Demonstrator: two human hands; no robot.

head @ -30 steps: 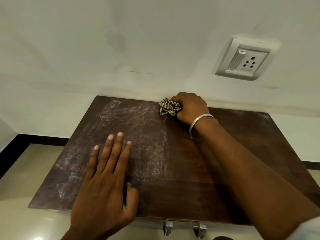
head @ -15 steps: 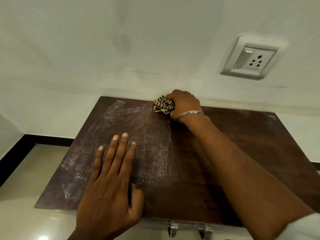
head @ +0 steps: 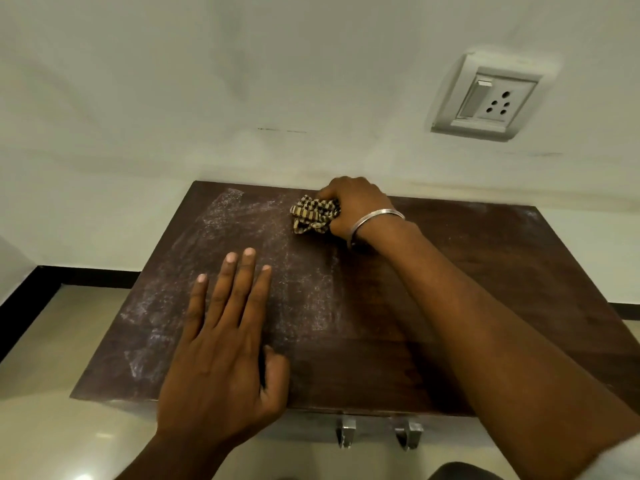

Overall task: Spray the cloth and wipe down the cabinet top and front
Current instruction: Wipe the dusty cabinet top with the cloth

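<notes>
cloth: checked cloth (head: 313, 214), bunched into a wad, upper centre of frame. It sits on the back strip of the cabinet top (head: 467, 306), close to the wall.
right hand: right hand (head: 356, 206) grips the wad, fingers curled tight round it, knuckles toward the wall. The cloth sticks out frame-left of the fist. Metal bangle (head: 375, 218) at the wrist.
left hand: left hand (head: 221, 355) lies flat on the top, lower left of centre. Fingers straight and slightly fanned, thumb off to the side, holding nothing. Reads as bracing.
key relation: whitish film (head: 239, 237) lies frame-left of and below the cloth. Wood frame-right of the wad looks dark and clean, so the work left is on the cloth side of the fist.
film axis: the band runs from upper centre down to the lower left corner of the top.
nearer hand: right, already on the cloth. The left is well apart from the wad but rests on the film, in the path of any stroke toward the bottom of frame.
next move, my read: sweep left or pull down-frame. The left hand has to shift or its patch gets missed.
front: only a sliver at the bottom edge, with two metal handles (head: 346, 433). Wiped or not, can't tell.
spray bottle: not in view.
stage, my read: mid top-wipe, roughly half the top dull.
</notes>
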